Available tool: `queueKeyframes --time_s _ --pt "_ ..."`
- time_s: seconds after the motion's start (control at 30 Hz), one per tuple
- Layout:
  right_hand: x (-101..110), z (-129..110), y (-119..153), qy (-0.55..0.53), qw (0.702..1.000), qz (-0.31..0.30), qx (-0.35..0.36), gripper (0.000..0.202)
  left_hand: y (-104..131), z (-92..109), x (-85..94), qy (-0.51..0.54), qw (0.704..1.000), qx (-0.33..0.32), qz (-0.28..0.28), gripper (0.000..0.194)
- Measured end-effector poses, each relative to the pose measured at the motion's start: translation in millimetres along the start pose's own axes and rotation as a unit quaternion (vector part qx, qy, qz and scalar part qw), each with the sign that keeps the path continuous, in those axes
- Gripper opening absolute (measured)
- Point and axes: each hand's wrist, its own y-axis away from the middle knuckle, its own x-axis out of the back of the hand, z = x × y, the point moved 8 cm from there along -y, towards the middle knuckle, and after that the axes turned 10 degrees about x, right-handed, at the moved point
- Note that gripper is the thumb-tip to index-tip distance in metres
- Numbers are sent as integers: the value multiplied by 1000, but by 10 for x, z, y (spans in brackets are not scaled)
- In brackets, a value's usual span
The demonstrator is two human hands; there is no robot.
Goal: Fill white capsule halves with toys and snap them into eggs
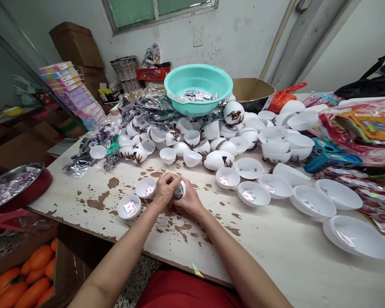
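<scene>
In the middle of the table, my right hand (190,200) is closed around a small white plastic shell half (183,188). My left hand (167,187) has its fingers closed on a dark, shiny plastic-wrapped packet (179,191) at the shell's opening; the fingers partly hide it. Left of my hands sit two small white shell halves, a nearer one (129,207) and a farther one (145,187), each with a small printed packet inside. To the right, several larger shell halves (253,193) stand open side up, many with similar packets.
A turquoise basin (199,81) with small packets rests at the back on heaped wrapped bags and white shells (218,160). A metal bowl of packets (16,188) stands at the left edge. Below it, a cardboard box (64,273) holds orange shells. Coloured packages (365,128) lie right.
</scene>
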Motion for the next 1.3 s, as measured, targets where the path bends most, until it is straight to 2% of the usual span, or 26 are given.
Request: queueKeyframes --time_s 0.1,0.17,0.27,0.37,0.47,0.57,0.63,0.67,0.73,0.77,0.8,0.87,0.93,1.0,1.03,1.07,1.13,1.2,1.3 --pt "-2 -193 155 -53 997 -56 -6 85 212 269 45 26 997 -39 -62 23" --pt "11 -378 273 -102 988 -115 1 88 346 450 53 44 992 -61 -98 14" --pt "52 -582 403 -124 975 -183 5 83 485 629 -11 70 982 -89 -150 16" --pt "113 -614 466 -92 982 -166 -9 63 551 745 -48 67 973 -153 -161 15" --pt "137 -576 546 -88 989 -115 -29 60 650 841 -46 44 955 -234 -176 16" --pt "50 -622 644 -86 987 -139 -3 49 848 910 -43 3 928 -298 -224 20" --pt "-1 -677 680 -82 982 -166 25 40 969 920 -28 -41 915 -323 -239 25" --pt "11 -683 678 -82 983 -160 27 38 996 905 -25 -62 911 -324 -245 29" --pt "91 -613 657 -79 989 -124 -8 41 926 817 -31 -85 916 -293 -260 43" --pt "148 -551 649 -83 991 -100 -39 45 803 742 -29 -85 928 -256 -258 52" --pt "214 -480 646 -92 990 -74 -72 49 611 639 -17 -88 945 -203 -239 59" --pt "335 -353 664 -117 984 -33 -132 57 106 388 54 -103 979 -81 -155 62" --pt "470 -288 693 -138 977 14 -162 59 -395 173 127 -135 989 12 -65 50" --pt "616 -285 736 -142 973 65 -170 61 -755 67 92 -140 988 46 -47 30" --pt "687 -298 765 -142 971 87 -171 63 -856 38 53 -132 988 54 -54 18" --pt "752 -311 800 -144 968 104 -174 65 -892 13 13 -122 988 63 -64 9" --pt "871 -323 881 -156 962 124 -186 68 -774 -34 -63 -94 988 81 -94 10" --pt "995 -325 962 -164 959 133 -190 69 -466 -109 -131 -53 984 102 -135 13" --pt "1178 -331 1074 -153 962 140 -178 67 79 -292 -212 3 969 149 -195 35"
